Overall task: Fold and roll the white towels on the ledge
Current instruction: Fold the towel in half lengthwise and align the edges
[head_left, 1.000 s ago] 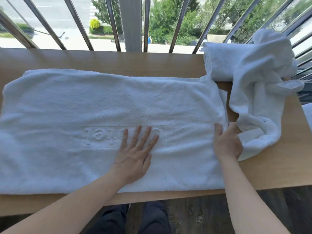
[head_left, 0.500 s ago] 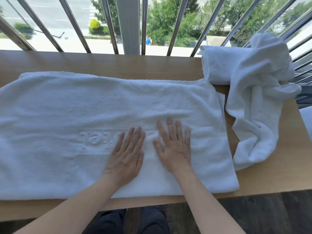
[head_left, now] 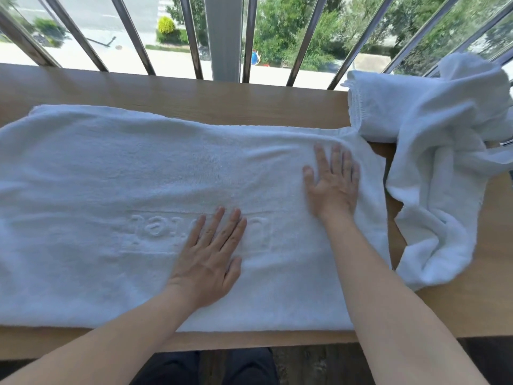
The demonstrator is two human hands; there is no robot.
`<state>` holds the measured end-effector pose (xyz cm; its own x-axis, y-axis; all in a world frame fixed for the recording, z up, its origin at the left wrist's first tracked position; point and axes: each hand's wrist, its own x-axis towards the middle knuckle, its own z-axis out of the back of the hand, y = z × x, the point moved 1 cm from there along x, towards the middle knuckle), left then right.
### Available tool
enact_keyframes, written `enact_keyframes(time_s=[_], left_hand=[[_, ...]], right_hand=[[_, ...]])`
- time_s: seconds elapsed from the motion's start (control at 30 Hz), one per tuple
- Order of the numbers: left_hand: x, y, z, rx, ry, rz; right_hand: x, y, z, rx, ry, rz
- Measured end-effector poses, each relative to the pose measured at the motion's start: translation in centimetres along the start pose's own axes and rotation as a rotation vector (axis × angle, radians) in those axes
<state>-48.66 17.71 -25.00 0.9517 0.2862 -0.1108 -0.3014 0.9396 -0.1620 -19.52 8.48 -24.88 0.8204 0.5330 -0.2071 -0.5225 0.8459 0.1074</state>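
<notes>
Head view: left hand (head_left: 206,262) and right hand (head_left: 331,184) lie flat on spread towel (head_left: 111,176) beside crumpled towel (head_left: 444,168).

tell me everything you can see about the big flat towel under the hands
The flat towel is white terry cloth, spread along the wooden ledge, its left end out of view. Raised lettering in a framed panel sits toward the near edge, upside down from here. The left hand lies flat on that lettering; the right hand lies flat near the right end, where soft creases run to the far corner.
</notes>
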Motion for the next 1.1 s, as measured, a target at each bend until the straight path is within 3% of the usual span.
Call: enact_keyframes(time_s=[0.17,0.2,0.3,0.37,0.53,0.67,0.73,0.83,0.93,1.0,1.1], left_hand=[[0.3,-0.1,0.3,-0.025,0.025,0.028],[0.3,-0.2,0.4,-0.025,0.031,0.032],[0.2,-0.3,0.5,-0.033,0.037,0.031],[0.2,-0.2,0.5,-0.023,0.015,0.026],[0.2,0.0,0.0,0.0,-0.002,0.012],[0.4,0.1,-0.1,0.003,0.011,0.004],[0.6,0.1,0.0,0.009,0.021,0.006],[0.5,0.1,-0.1,0.0,0.026,0.009],[0.4,0.1,0.0,0.0,0.019,0.011],[0.4,0.2,-0.1,-0.002,0.007,0.004],[0.3,0.2,-0.2,-0.009,-0.013,-0.003]], right_hand=[[-0.7,-2.1,1.3,0.108,0.013,-0.307],[-1.9,-0.4,1.2,0.105,-0.013,-0.261],[-5.7,6.0,-0.5,0.058,-0.03,0.192],[-5.4,7.3,-1.1,0.023,0.026,0.317],[1.4,-0.3,0.8,0.063,-0.016,-0.121],[0.5,-1.4,1.1,0.15,-0.035,-0.293],[-3.2,1.6,-0.2,0.181,-0.052,-0.268],[-11.5,7.5,-3.0,0.144,-0.049,-0.02],[-16.8,7.7,-4.8,0.087,-0.044,0.106],[-17.1,4.1,-4.4,0.054,-0.052,0.043],[-16.2,-2.5,-3.0,0.033,-0.061,-0.239]])
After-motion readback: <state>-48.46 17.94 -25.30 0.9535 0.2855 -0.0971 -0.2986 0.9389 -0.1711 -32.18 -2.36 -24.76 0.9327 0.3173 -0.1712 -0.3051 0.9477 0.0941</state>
